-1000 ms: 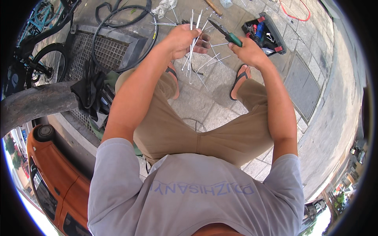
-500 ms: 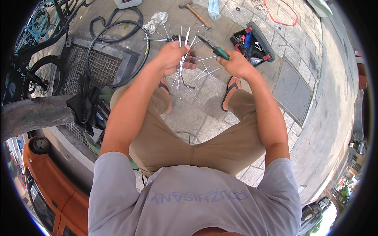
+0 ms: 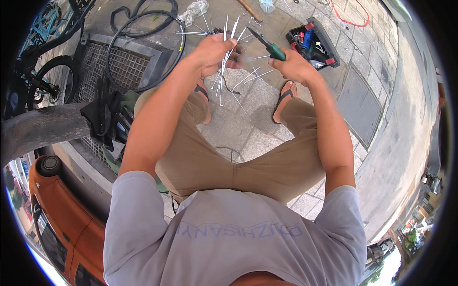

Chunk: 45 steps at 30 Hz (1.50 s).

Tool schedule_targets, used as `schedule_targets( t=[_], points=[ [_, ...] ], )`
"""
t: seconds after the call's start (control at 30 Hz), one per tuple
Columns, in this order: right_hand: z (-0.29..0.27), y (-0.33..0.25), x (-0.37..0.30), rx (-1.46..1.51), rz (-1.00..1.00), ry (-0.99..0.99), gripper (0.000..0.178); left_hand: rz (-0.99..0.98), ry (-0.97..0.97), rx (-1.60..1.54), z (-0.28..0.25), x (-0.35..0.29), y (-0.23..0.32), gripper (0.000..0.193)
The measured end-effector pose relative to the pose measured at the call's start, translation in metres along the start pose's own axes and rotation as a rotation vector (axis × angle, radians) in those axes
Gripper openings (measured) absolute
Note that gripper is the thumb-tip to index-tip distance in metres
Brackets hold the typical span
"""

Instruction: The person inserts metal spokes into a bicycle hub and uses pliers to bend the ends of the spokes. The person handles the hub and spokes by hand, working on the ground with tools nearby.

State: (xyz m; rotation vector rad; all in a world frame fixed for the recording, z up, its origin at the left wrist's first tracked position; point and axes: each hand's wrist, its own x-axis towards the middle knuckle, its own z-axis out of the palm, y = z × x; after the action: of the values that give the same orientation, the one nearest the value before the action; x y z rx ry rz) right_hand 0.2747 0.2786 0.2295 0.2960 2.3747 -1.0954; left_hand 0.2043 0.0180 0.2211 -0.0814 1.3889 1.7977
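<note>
My left hand (image 3: 210,53) is closed around a loose bundle of thin silver spokes (image 3: 223,71), which fan out above and below the thumb. In my right hand (image 3: 299,66) is a pair of pliers (image 3: 275,51) with green handles, gripped in a closed fist. Its dark pointed jaws reach up and left toward the spokes' upper ends, with a small gap between them. Just beyond the left hand, a dark hub-like part (image 3: 218,31) with spokes sticking out is partly hidden. More loose spokes (image 3: 253,76) lie on the paving between my feet.
An open black toolbox (image 3: 330,47) with red latches sits right of my right hand. Farther off lie a hammer handle (image 3: 249,9) and crumpled clear plastic (image 3: 194,12). A thin black hoop (image 3: 107,66) rests over a metal grate (image 3: 86,66) at left, near a parked bicycle (image 3: 57,86).
The ground and both hands sit a little higher in the picture, as the view has tilted. Both grips stay the same, and the pliers remain apart from the spokes.
</note>
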Motion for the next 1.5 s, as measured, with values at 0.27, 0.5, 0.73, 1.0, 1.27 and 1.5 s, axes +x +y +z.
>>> schedule_targets(
  t=[0.27, 0.5, 0.73, 1.0, 1.27, 1.5],
  points=[
    [0.017, 0.012, 0.006, -0.104, -0.069, 0.101, 0.03, 0.029, 0.009, 0.041, 0.0, -0.001, -0.008, 0.02],
    [0.033, 0.014, 0.011, -0.143, -0.093, 0.18, 0.027, 0.021, 0.11, 0.103, 0.002, -0.001, -0.01, 0.021],
    [0.045, 0.013, 0.013, -0.249, -0.084, 0.279, 0.027, -0.016, 0.159, 0.11, 0.003, 0.005, -0.016, 0.015],
    [0.044, 0.011, 0.007, -0.399, -0.034, 0.338, 0.033, -0.089, 0.248, 0.053, 0.022, 0.001, -0.011, 0.018],
    [0.0, 0.022, 0.001, -0.376, -0.041, 0.079, 0.031, -0.047, 0.246, 0.07, 0.012, 0.013, -0.021, 0.023],
    [-0.031, 0.035, -0.021, -0.713, 0.119, 0.071, 0.029, 0.012, 0.303, 0.269, 0.007, 0.014, -0.021, 0.029]
  ],
)
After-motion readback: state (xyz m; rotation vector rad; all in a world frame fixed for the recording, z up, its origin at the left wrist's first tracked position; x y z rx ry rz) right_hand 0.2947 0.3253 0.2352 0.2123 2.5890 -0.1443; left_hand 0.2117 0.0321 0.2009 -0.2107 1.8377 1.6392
